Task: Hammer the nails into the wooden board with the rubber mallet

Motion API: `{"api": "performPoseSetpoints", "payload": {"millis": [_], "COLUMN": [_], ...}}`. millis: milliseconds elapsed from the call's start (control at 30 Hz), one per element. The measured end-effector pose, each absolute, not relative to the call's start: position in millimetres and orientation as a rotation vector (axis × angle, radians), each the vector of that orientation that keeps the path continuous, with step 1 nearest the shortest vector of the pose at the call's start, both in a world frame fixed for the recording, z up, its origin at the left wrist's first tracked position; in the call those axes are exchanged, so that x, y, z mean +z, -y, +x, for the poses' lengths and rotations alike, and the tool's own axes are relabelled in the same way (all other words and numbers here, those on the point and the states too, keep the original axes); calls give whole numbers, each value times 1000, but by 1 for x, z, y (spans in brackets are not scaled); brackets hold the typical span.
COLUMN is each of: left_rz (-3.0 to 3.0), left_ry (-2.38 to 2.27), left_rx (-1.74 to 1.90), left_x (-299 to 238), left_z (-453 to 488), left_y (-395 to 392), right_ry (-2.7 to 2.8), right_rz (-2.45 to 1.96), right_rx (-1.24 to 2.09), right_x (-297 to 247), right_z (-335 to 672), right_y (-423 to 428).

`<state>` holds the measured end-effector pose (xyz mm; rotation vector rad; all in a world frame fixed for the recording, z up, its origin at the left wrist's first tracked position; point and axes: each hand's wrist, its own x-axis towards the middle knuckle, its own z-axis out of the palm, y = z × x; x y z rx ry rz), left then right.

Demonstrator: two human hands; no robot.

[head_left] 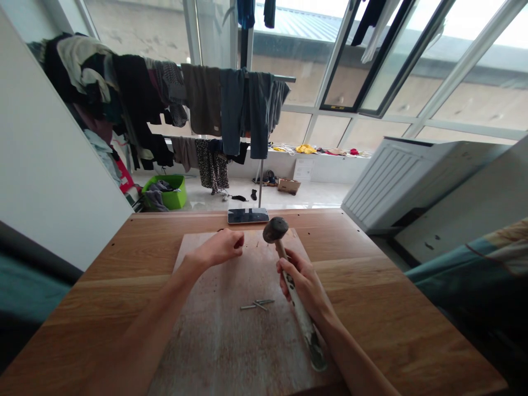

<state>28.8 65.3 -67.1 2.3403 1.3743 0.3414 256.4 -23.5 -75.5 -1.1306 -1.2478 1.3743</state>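
Observation:
My right hand is wrapped round the pale, worn handle of a mallet with a dark head. The head is raised at the far right part of a wooden board, and the handle slants back toward me. Over the board's far left part is my left hand, its fingers curled into a closed shape; what they hold, if anything, is hidden. Several loose nails lie crossed on the middle of the board. A few tiny upright bits, perhaps nails, show near the mallet head.
The board rests on a wood-grain table. A phone lies at the table's far edge. Beyond stand a drying rack hung with clothes, a green basket and a small cardboard box. A white cabinet is at the right.

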Motion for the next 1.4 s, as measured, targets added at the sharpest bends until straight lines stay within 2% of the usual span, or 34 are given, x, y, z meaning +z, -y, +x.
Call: {"api": "performPoseSetpoints", "payload": {"millis": [667,1033,1400], "left_rz": [2427,2100,2065], "left_ry": [-1383,-1187,-1089], "left_rx": [430,813,841], "left_x": [-65,-103,-111], "left_z": [34,32,25], "left_y": [-64,-79,-84], "right_ry": [1306,1344,1441], "right_rz": [-1142,-1075,-902], "right_rx": [1378,1472,1550], "right_x": [-72,-72,-88], "right_z": [256,254,249], "right_y": [24,25,22]}}
